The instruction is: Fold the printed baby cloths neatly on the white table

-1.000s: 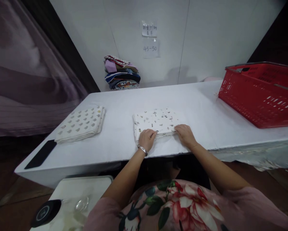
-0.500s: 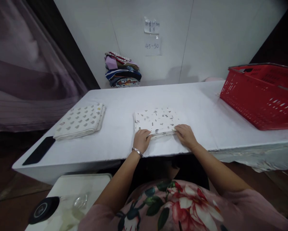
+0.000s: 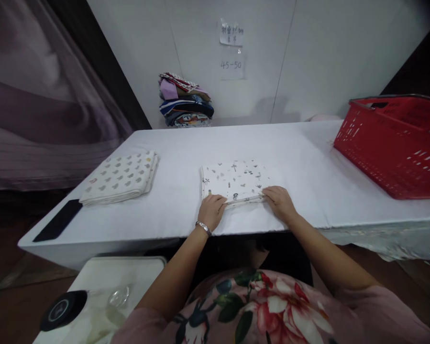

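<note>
A folded white cloth with small dark and grey prints (image 3: 234, 179) lies flat at the middle of the white table. My left hand (image 3: 212, 210), with a silver bracelet at the wrist, grips its near left corner. At the near right corner, my right hand (image 3: 280, 203) pinches the folded edge between thumb and fingers. Another folded cloth with grey leaf-like prints (image 3: 121, 177) rests on the left side of the table, touching neither hand.
A red basket (image 3: 390, 148) stands on the right of the table (image 3: 179, 153). Stacked fabrics (image 3: 186, 102) are at the back by the wall. A dark flat object (image 3: 59, 220) lies front left. Below it, a white surface (image 3: 136, 270) holds a black round device (image 3: 64, 309).
The view has shifted slightly. Both hands stay at the near corners of the cloth, with no clear movement of the cloth.
</note>
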### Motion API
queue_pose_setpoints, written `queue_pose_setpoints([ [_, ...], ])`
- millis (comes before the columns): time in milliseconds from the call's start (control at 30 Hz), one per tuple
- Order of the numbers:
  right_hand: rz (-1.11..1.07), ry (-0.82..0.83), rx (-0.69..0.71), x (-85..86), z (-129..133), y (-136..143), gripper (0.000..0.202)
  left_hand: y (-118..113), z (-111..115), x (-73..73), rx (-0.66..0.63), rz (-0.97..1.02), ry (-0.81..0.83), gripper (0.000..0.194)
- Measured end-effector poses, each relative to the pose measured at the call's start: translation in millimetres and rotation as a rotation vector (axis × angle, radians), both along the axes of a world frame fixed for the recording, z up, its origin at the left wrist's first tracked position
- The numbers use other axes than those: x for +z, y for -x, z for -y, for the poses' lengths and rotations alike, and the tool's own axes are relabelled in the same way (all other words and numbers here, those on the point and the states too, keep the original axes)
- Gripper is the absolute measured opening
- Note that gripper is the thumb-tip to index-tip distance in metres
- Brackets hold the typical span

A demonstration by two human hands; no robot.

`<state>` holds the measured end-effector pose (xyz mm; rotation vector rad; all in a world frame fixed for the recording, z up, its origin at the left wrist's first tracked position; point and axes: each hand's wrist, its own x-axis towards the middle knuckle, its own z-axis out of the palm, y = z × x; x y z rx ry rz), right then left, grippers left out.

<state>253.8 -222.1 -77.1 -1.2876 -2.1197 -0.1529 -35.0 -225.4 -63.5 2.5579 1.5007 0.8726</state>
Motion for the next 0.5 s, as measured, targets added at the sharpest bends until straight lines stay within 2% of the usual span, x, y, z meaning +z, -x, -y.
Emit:
queue_pose_setpoints([
  [133, -0.016, 0.025, -0.003, -0.7, 0.0, -2.6, 0.025, 3.6, 4.7, 1.4, 0.012, 0.001, -0.012, 0.02],
  [333, -0.032, 0.084, 0.0, -1.8, -0.1, -3.2, 0.027, 12.4, 17.9, 2.7, 0.098, 0.014, 0.013, 0.02],
  [500, -0.041, 0.065, 0.022, -2.9, 1.0, -3.5, 0.029, 17.6, 28.4, 3.9, 0.122, 0.074, 0.003, 0.019],
])
